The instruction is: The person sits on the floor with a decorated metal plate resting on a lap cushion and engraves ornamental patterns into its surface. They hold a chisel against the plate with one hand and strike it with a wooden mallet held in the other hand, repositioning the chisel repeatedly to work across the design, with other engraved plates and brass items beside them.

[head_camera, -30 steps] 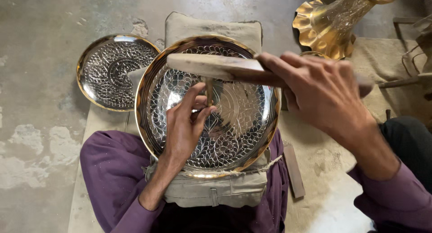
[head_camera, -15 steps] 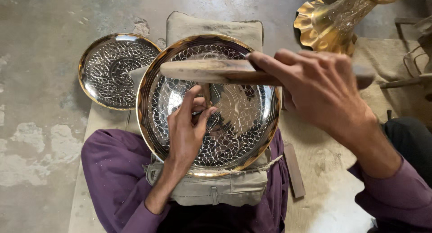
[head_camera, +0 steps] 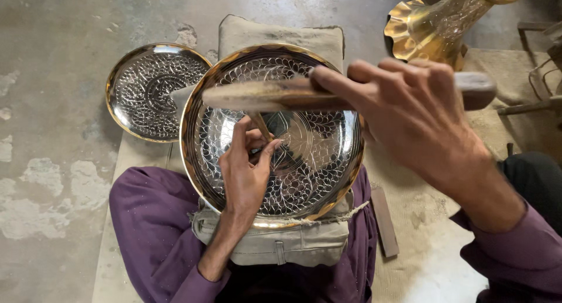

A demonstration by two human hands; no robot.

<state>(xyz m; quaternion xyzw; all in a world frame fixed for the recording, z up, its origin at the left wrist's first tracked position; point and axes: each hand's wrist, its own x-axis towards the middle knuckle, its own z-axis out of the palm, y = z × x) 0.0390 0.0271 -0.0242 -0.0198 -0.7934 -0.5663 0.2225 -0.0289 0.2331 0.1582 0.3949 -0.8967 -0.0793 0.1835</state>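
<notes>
Nearest the camera: purple-clothed knees and lap [head_camera: 146, 221] with a grey cloth cushion [head_camera: 281, 244] across them, and a large round metal plate [head_camera: 272, 133] propped on it, gold rim, silver face. Left hand [head_camera: 246, 174] rests on the plate's centre, fingers [head_camera: 266, 156] pinched narrow around a thin chisel [head_camera: 260, 127] stood against the surface. Right hand [head_camera: 421, 121] is raised above the plate's right side, fingers wrapped shut around a wooden mallet [head_camera: 281, 95] held level, its head over the chisel top; whether it touches I cannot tell, the head is blurred. Progress, as a judgement: leaf and scale pattern covers most of the plate's outer band and lower half; the middle around the chisel reads smoother, so the centre seems left to work. A flat dark bar [head_camera: 384, 221] lies on the mat just right of the cushion. Farther left on the concrete floor [head_camera: 58, 74], a smaller plate [head_camera: 152, 89], fully patterned, partly tucked behind the large one. Far right, a fluted brass vase [head_camera: 439, 22] lying tilted.
</notes>
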